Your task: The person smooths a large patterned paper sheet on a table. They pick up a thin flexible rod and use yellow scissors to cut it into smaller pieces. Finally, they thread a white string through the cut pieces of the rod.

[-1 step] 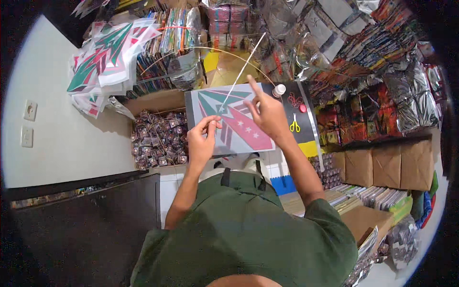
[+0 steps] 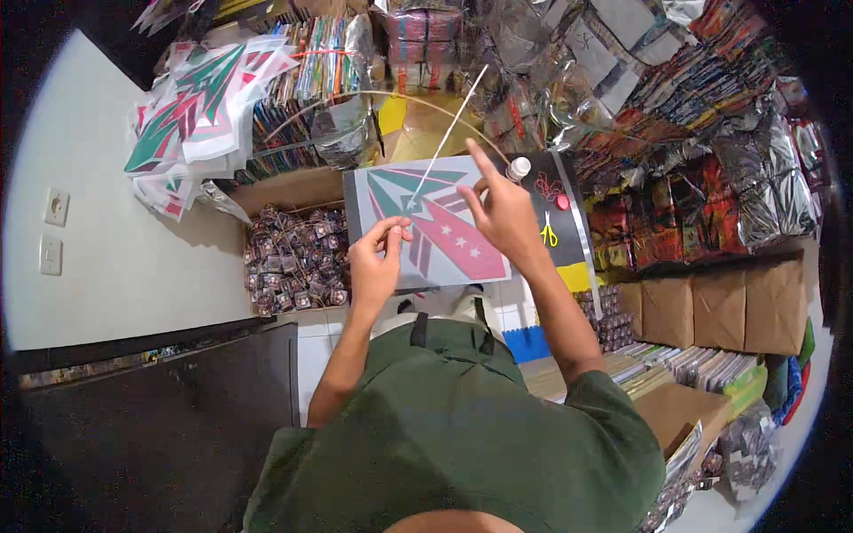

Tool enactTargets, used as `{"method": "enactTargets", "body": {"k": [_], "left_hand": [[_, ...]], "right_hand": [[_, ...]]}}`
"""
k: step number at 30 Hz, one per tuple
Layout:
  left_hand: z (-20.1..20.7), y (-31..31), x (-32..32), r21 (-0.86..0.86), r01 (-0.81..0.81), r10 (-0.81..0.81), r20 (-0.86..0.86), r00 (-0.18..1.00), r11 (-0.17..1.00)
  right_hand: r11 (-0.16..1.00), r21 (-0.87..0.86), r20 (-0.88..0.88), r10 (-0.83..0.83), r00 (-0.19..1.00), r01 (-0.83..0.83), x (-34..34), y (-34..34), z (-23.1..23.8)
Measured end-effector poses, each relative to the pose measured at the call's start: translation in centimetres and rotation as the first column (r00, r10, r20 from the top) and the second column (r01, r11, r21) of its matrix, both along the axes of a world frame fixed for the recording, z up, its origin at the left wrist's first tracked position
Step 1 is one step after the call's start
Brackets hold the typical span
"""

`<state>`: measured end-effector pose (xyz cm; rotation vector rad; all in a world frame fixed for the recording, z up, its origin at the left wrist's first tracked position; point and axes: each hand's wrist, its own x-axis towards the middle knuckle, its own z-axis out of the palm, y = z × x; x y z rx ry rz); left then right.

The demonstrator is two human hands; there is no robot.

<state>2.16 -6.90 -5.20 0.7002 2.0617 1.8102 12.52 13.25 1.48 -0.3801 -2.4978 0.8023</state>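
A grey paper kite sheet (image 2: 444, 253) with green, pink and red shapes lies flat on a board in front of me. A thin white stick (image 2: 449, 133) slants from the sheet's middle up and to the right. My left hand (image 2: 375, 262) pinches thumb and forefinger together at the stick's lower end. My right hand (image 2: 499, 213) rests on the sheet's upper right part with fingers spread and the index finger pointing up. A thin curved bamboo strip (image 2: 382, 92) arches above the sheet.
A white glue bottle (image 2: 518, 167), a small red piece (image 2: 562, 202) and yellow scissors (image 2: 548, 229) lie on the black board (image 2: 573, 253) at the right. A stack of printed kite sheets (image 2: 191, 120) sits upper left. Foil packets and cardboard boxes (image 2: 720, 298) crowd the right.
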Motion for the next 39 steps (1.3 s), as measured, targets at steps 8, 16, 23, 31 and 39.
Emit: {"method": "enactTargets", "body": {"k": [8,16,23,31,39], "left_hand": [[-2.2,3.8,1.8,-0.056,-0.035,0.039,0.06,0.997,0.998],[-2.1,11.1,4.3,-0.08,0.0,0.014,0.182,0.983,0.997],[-3.6,13.5,7.2,-0.275,-0.035,0.119,0.293,0.949,0.961],[-7.0,9.6,11.3,-0.534,-0.221,0.339,0.132,0.931,0.816],[-4.5,10.7,12.3,-0.439,-0.409,0.508,0.132,0.851,0.8]], "right_hand": [[0.932,-0.278,-0.317,-0.318,0.893,0.233,2.9,9.5,1.7],[0.628,-0.777,-0.042,-0.097,0.994,0.028,4.2,18.6,-9.6],[0.503,-0.86,-0.004,-0.168,0.986,0.082,5.2,22.4,-16.3],[0.961,-0.126,0.264,-0.206,0.942,0.246,5.6,30.6,-25.1],[0.981,0.188,0.514,-0.051,0.856,-0.054,0.5,35.0,-29.2]]}}
